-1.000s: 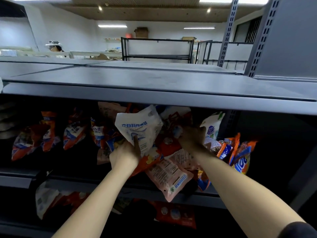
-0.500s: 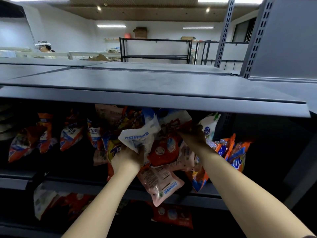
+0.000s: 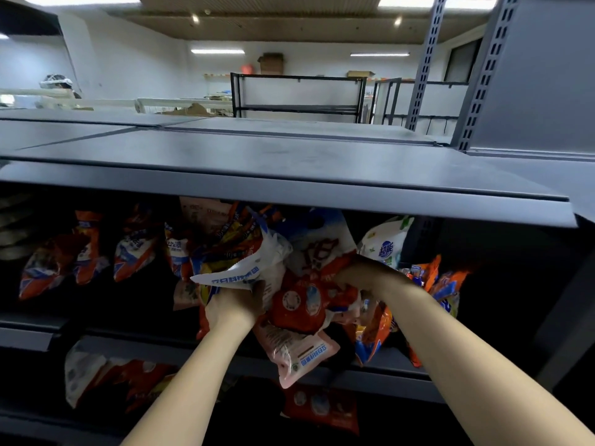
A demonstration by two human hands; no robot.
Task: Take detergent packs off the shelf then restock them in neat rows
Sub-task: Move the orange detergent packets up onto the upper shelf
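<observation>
Detergent packs (image 3: 299, 304) gripped between left hand (image 3: 233, 305), right hand (image 3: 360, 273).

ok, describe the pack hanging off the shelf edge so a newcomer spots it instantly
Find the grey shelf that both arms reach into, under the wide top board. Between the wrists, below the left hand, the pink pack droops over the front lip. It alone is pale pink with blue lettering and overhangs the edge; its neighbours are red or orange.

Middle shelf: my left hand (image 3: 233, 305) grips a crumpled white plastic detergent pack (image 3: 254, 268) left of my right hand (image 3: 360, 273).
Between my hands: a red round-labelled detergent pouch (image 3: 302, 305).
Below it: a pink plastic detergent pack (image 3: 297, 352) overhangs the grey metal shelf edge (image 3: 380, 376).
Far left: orange-and-blue detergent bags (image 3: 87, 249) in a row.
</observation>
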